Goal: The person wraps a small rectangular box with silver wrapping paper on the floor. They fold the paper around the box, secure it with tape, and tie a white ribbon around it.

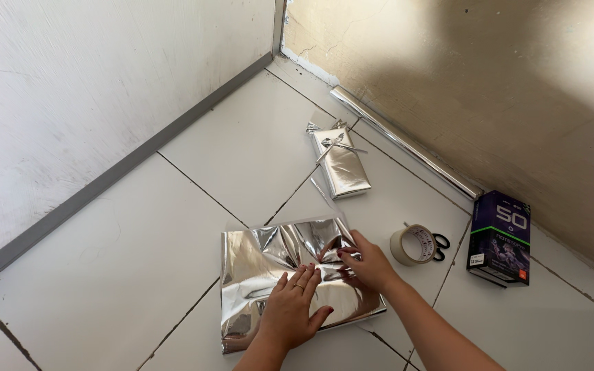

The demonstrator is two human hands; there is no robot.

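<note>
left hand (291, 309) flat, open, pinning the silver wrapping paper (269, 275); right hand (369, 264) pinches its fold—crease tight along the edge.

A bright, evenly daylit, sharp overhead view with slight wide-angle bending at the edges, where a broad soft shadow darkens the tan wall (489, 75) at upper right and mirror-like glare flashes off the crinkled silver foil sheet (262, 264) at lower centre.
</note>
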